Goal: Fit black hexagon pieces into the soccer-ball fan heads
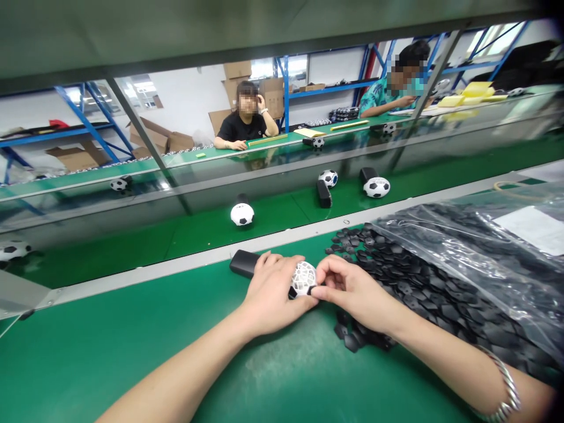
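Note:
A small white football-shaped piece [304, 277] with an openwork top and a black handle [244, 263] lies on the green work surface in front of me. My left hand [275, 288] is wrapped over it, covering the part where ball and handle meet. At the ball's right side, my right hand [348, 288] pinches a small black pentagon piece [312, 289] against it; the fingertips hide most of that piece. Right beside my right hand spreads a heap of loose black pentagon pieces [414, 288].
A clear plastic bag [484, 258] lies over the heap's right part. Beyond a metal rail [185, 262] runs a green conveyor belt [194, 229] carrying several football-shaped pieces with black handles. Two people [247, 120] sit across the line. A metal post [141, 126] stands at the left.

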